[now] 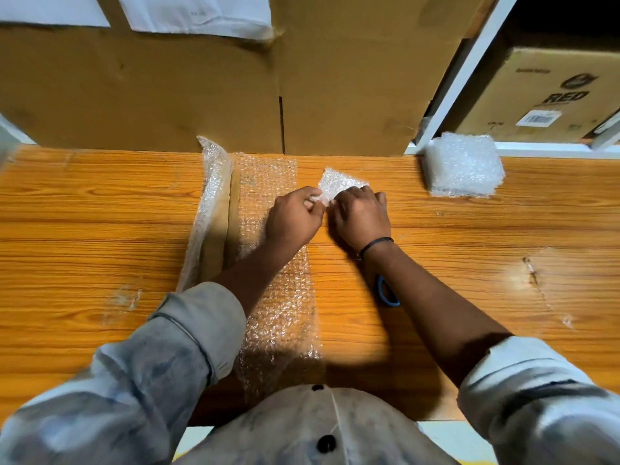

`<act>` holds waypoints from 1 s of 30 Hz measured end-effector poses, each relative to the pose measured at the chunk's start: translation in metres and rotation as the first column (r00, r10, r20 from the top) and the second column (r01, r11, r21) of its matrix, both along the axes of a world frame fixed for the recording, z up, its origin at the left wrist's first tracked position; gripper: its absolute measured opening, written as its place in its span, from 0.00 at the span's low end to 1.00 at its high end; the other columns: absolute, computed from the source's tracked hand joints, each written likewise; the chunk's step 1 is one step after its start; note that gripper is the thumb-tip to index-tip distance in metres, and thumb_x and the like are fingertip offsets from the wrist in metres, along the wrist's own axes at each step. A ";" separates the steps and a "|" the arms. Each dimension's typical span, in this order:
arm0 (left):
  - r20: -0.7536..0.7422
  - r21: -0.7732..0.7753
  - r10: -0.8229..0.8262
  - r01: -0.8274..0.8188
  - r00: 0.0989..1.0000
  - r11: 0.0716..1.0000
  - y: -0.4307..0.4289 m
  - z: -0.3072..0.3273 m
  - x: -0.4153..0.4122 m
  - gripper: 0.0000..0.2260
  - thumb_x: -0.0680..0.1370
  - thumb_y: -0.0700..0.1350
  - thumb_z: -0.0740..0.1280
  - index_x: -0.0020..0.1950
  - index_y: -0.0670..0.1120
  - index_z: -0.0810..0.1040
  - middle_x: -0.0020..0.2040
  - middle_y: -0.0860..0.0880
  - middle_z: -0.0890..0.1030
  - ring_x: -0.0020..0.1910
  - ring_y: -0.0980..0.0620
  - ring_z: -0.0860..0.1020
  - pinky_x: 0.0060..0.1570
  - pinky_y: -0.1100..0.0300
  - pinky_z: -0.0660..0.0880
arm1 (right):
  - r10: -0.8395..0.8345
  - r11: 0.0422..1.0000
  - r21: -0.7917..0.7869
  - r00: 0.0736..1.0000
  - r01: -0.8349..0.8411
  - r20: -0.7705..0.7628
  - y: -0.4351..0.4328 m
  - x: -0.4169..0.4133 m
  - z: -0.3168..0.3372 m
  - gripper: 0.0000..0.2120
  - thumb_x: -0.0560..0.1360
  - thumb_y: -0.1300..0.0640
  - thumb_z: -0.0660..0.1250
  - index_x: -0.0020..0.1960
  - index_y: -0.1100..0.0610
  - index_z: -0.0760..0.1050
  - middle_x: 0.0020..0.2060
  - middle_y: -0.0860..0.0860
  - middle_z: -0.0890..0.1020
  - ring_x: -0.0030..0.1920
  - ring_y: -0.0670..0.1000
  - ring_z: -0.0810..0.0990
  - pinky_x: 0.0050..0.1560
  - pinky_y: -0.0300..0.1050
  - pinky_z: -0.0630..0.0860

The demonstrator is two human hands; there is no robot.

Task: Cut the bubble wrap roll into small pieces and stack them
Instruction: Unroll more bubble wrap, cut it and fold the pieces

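Note:
A long strip of bubble wrap [278,297] lies unrolled down the middle of the wooden table [100,213]. A second folded strip [209,209] stands on edge to its left. My left hand [293,219] and my right hand [360,218] together pinch a small cut piece of bubble wrap [339,187] just above the table. A stack of cut pieces [464,166] sits at the far right of the table. Blue-handled scissors [387,293] lie under my right forearm, mostly hidden.
Large cardboard boxes [201,88] stand along the back edge of the table. A white shelf frame [459,72] with another printed box [550,95] is at the back right. A scuffed patch marks the table's right side.

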State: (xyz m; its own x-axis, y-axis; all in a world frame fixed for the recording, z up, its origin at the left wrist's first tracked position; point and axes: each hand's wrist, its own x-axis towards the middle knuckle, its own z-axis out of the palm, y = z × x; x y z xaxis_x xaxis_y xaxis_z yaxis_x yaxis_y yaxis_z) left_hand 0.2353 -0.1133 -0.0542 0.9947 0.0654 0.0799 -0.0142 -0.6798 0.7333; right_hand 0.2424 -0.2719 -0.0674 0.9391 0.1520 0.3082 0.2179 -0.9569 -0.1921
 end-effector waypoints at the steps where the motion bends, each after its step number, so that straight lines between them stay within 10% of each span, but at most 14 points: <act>1: -0.031 -0.063 0.029 -0.031 0.999 0.997 -0.002 0.003 -0.001 0.14 0.80 0.54 0.69 0.64 0.55 0.83 0.49 0.51 0.87 0.48 0.49 0.84 0.49 0.55 0.80 | -0.015 0.998 0.065 0.999 0.017 -0.032 0.004 -0.005 0.003 0.11 0.80 0.53 0.62 0.46 0.57 0.81 0.45 0.54 0.83 0.51 0.61 0.77 0.51 0.56 0.65; 8: -0.085 -0.353 0.004 -0.034 0.996 0.935 0.000 0.009 0.002 0.19 0.73 0.46 0.71 0.64 0.59 0.81 0.59 0.51 0.85 0.45 0.45 0.86 0.48 0.44 0.84 | 0.061 0.866 0.498 0.998 -0.047 -0.013 0.006 -0.034 0.016 0.12 0.79 0.50 0.65 0.57 0.55 0.82 0.56 0.51 0.83 0.60 0.55 0.77 0.59 0.52 0.69; 11: -0.106 -0.472 -0.107 0.044 0.989 0.880 0.007 0.014 0.002 0.22 0.75 0.45 0.72 0.66 0.64 0.77 0.57 0.46 0.85 0.44 0.43 0.86 0.43 0.38 0.84 | -0.113 0.584 0.785 0.979 0.204 -0.171 -0.009 -0.027 0.027 0.19 0.78 0.54 0.71 0.67 0.57 0.77 0.65 0.52 0.78 0.64 0.51 0.76 0.63 0.47 0.74; 15: -0.138 -0.555 -0.249 0.133 0.959 0.821 0.008 0.027 -0.005 0.27 0.80 0.39 0.72 0.74 0.60 0.71 0.51 0.42 0.86 0.47 0.38 0.85 0.47 0.33 0.80 | 0.079 0.179 0.898 0.904 0.403 -0.421 -0.030 -0.024 0.042 0.26 0.78 0.64 0.72 0.73 0.58 0.70 0.59 0.57 0.80 0.51 0.51 0.83 0.50 0.45 0.81; 23: -0.237 -0.693 -0.328 0.077 0.914 0.717 -0.014 0.036 -0.011 0.46 0.75 0.34 0.77 0.84 0.56 0.55 0.64 0.43 0.77 0.56 0.45 0.83 0.48 0.52 0.85 | -0.308 0.377 0.865 0.925 0.331 -0.220 -0.049 -0.038 0.038 0.29 0.73 0.64 0.76 0.72 0.57 0.72 0.56 0.48 0.79 0.57 0.47 0.78 0.62 0.49 0.78; 30: -0.011 -0.559 -0.291 0.235 0.957 0.795 -0.073 0.044 0.005 0.40 0.72 0.33 0.77 0.77 0.57 0.65 0.64 0.51 0.79 0.42 0.48 0.86 0.44 0.48 0.85 | -0.393 0.473 0.843 0.918 0.257 -0.059 -0.103 -0.039 0.053 0.26 0.74 0.63 0.75 0.71 0.54 0.74 0.58 0.44 0.79 0.63 0.45 0.78 0.58 0.47 0.79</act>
